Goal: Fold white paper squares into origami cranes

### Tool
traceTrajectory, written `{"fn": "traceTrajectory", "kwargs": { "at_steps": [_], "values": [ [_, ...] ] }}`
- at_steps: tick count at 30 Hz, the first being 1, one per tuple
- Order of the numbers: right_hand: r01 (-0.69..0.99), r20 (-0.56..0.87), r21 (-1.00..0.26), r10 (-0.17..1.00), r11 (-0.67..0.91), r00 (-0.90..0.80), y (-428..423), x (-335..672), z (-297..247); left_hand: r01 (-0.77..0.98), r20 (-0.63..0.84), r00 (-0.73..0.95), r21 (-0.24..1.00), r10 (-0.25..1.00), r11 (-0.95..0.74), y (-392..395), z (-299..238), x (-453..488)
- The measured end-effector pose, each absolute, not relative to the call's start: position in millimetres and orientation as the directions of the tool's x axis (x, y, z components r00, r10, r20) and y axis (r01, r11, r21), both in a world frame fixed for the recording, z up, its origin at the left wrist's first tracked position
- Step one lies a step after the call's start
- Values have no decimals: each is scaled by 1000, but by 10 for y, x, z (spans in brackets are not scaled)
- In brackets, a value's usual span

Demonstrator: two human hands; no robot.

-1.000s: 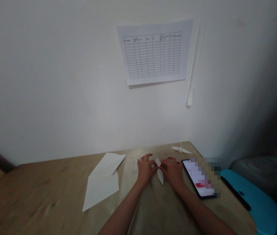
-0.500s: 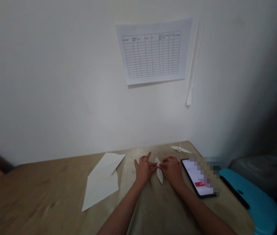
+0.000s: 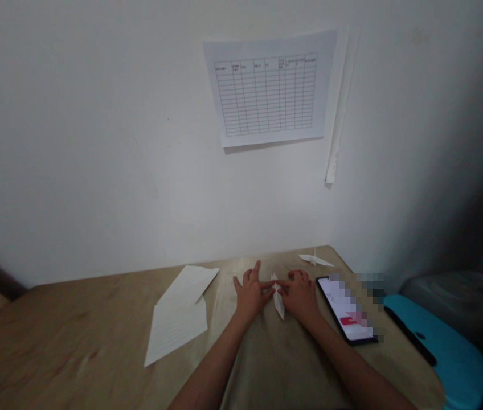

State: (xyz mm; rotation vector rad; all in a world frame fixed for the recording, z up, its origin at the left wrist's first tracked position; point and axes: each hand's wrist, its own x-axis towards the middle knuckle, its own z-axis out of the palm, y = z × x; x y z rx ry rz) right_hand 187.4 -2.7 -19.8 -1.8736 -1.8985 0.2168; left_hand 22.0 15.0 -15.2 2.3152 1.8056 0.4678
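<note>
Between my hands a small piece of folded white paper (image 3: 279,307) lies on the brown table, its long pointed end towards me. My left hand (image 3: 250,291) pinches its left edge with thumb and index finger, the other fingers spread upward. From the right, my right hand (image 3: 300,293) pinches the opposite edge, index fingertip on the upper part and thumb lower down, its remaining fingers curled. Both index fingertips nearly meet over the paper. A folded paper crane (image 3: 316,260) with spread wings rests beyond my right hand, near the table's back edge.
Two overlapping white paper sheets (image 3: 177,330) lie left of my hands. A phone (image 3: 344,313) with a lit, partly blurred screen lies to the right. Past the table's right edge is a turquoise object (image 3: 450,353). A printed table sheet (image 3: 269,94) hangs on the wall.
My index fingers have shifted up the folded paper and straightened across it, while the thumbs stay lower. Its upper tips look slightly more separated. The other things rest where they were.
</note>
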Motion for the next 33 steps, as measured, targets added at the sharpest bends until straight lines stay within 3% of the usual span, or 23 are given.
{"fn": "traceTrajectory", "kwargs": {
  "at_steps": [25,33],
  "values": [
    [950,190,-307,982,60,0,-15,1860,-320,920,140,241,282,960,-272,212,-304,241],
    [872,292,-469,956,137,7,-4,1934,-335,888,219,264,326,939,-326,189,-328,222]
  ]
}}
